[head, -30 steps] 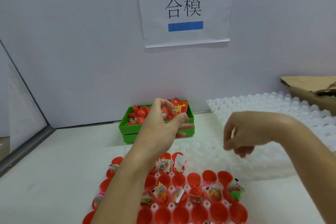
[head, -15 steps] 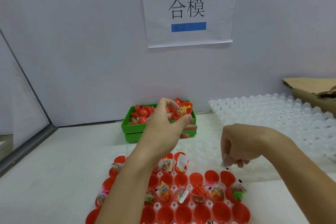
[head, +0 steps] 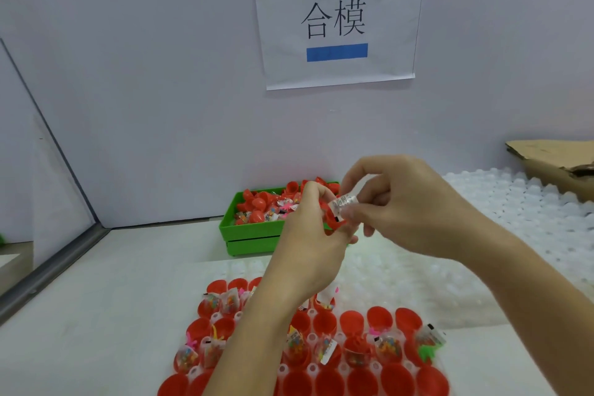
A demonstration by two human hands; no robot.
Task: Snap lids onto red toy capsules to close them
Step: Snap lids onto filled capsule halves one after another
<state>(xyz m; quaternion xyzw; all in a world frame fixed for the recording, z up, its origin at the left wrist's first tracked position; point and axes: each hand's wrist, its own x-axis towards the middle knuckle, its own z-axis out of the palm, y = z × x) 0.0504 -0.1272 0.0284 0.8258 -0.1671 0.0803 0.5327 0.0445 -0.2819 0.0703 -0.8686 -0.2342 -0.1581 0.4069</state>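
Left hand grips red capsule half above tray; right hand pinches small packet at its open mouth, fingers curled.

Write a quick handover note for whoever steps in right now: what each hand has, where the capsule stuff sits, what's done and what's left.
Left hand: grips a red capsule half in the air above the table.
Right hand: fingers pinch a small packet at that half's mouth.
Green bin by the wall holds loose red halves and packets.
Tray near the person: open red halves, several with packets, others bare.
White trays lie on the right.
Done: no closed capsule is clearly visible on the tray.
Left: seat this packet, snap on a lid, then close the rest.
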